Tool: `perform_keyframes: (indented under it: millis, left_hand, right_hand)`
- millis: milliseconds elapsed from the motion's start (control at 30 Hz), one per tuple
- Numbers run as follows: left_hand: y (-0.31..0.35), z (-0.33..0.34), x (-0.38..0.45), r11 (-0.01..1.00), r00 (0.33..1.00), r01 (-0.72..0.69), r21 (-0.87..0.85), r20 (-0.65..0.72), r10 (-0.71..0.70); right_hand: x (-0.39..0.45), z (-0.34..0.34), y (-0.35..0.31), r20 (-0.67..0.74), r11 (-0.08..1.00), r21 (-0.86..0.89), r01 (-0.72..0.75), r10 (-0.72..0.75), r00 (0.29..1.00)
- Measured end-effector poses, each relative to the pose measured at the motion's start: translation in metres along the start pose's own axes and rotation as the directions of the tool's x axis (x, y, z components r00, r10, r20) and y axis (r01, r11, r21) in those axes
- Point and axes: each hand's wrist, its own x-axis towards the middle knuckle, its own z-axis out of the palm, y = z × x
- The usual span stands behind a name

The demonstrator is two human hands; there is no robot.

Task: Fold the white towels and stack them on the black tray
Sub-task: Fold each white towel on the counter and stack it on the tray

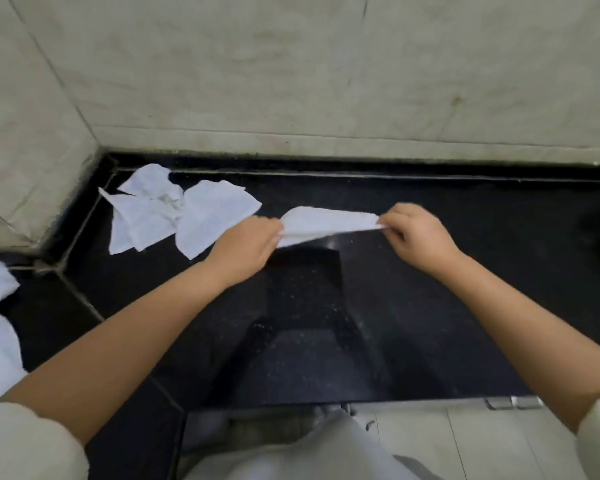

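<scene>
Far to my left, a few loose white towels [184, 213] lie crumpled on the black counter [465, 306] near the wall corner, well apart from the one I am working. My left hand [246, 245] has its fingers curled, pinching the left end of the towel in hand [326, 221]. That towel runs left to right between my hands, long axis across my body, stretched just above the counter with its far edge sagging away from me. My right hand [418, 233] pinches the right end between thumb and fingertips. Both hands sit about equally near, so I judge the next fold brings one end across to the other. I cannot pick out a black tray against the dark surface.
</scene>
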Motion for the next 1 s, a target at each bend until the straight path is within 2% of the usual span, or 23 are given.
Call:
perform_keyframes:
  millis: [67,100,133,167,233,300,367,400,433,467,500,567,633,667,733,867,1000]
  left_hand:
    - [0.005,0.030,-0.019,0.999,0.982,-0.018,0.027,0.186,0.013]
    - [0.007,0.046,-0.029,0.999,0.957,-0.011,0.036,0.290,0.000]
    - [0.007,0.060,-0.038,0.999,0.916,0.003,0.048,0.401,-0.022]
    - [0.009,0.073,-0.047,0.998,0.851,0.022,0.065,0.522,-0.053]
    - [0.016,0.095,-0.059,0.997,0.700,0.061,0.044,0.710,-0.074]
    - [0.028,0.105,-0.064,0.995,0.589,0.099,0.007,0.806,-0.065]
    - [0.035,0.111,-0.062,0.991,0.483,0.133,0.006,0.873,-0.070]
    - [0.036,0.112,-0.059,0.990,0.456,0.141,0.022,0.886,-0.085]
    - [0.036,0.113,-0.054,0.987,0.462,0.153,0.044,0.880,-0.111]
    - [0.035,0.112,-0.049,0.982,0.512,0.184,0.044,0.848,-0.134]
    - [0.032,0.112,-0.044,0.969,0.584,0.244,0.041,0.791,-0.180]
    - [0.027,0.110,-0.032,0.928,0.712,0.370,0.054,0.624,-0.320]
    - [0.025,0.109,-0.019,0.881,0.756,0.459,0.119,0.468,-0.457]
    - [0.024,0.110,-0.015,0.864,0.764,0.480,0.149,0.413,-0.496]
    - [0.022,0.117,-0.009,0.839,0.769,0.501,0.213,0.336,-0.544]
    - [0.015,0.137,-0.003,0.812,0.784,0.540,0.221,0.218,-0.581]
    - [0.012,0.148,0.003,0.825,0.795,0.499,0.265,0.238,-0.558]
  right_hand:
    - [-0.040,0.016,0.006,0.170,1.000,0.028,-0.007,0.002,0.985]
    - [-0.059,0.026,0.006,0.301,0.998,0.040,-0.039,0.025,0.953]
    - [-0.075,0.035,0.005,0.457,0.997,0.030,-0.076,0.054,0.888]
    - [-0.091,0.044,0.004,0.611,0.994,0.013,-0.108,0.078,0.788]
    - [-0.116,0.061,0.001,0.840,0.984,0.023,-0.178,0.078,0.536]
    - [-0.130,0.070,0.000,0.945,0.970,0.071,-0.233,0.009,0.328]
    - [-0.128,0.070,0.005,0.982,0.957,0.072,-0.282,-0.019,0.186]
    - [-0.123,0.070,0.011,0.988,0.953,0.063,-0.295,-0.017,0.154]
    - [-0.117,0.070,0.018,0.988,0.950,0.048,-0.307,0.000,0.154]
    - [-0.109,0.069,0.025,0.982,0.950,0.036,-0.311,0.024,0.188]
    - [-0.102,0.069,0.031,0.966,0.948,0.036,-0.316,0.049,0.255]
    - [-0.088,0.071,0.043,0.885,0.938,0.027,-0.347,0.139,0.444]
    - [-0.080,0.076,0.049,0.769,0.908,0.033,-0.417,0.243,0.591]
    - [-0.078,0.080,0.051,0.718,0.884,0.047,-0.464,0.294,0.631]
    - [-0.079,0.090,0.050,0.646,0.840,0.068,-0.539,0.375,0.665]
    - [-0.084,0.107,0.050,0.510,0.808,0.076,-0.584,0.472,0.719]
    - [-0.085,0.115,0.053,0.479,0.814,0.052,-0.578,0.488,0.730]
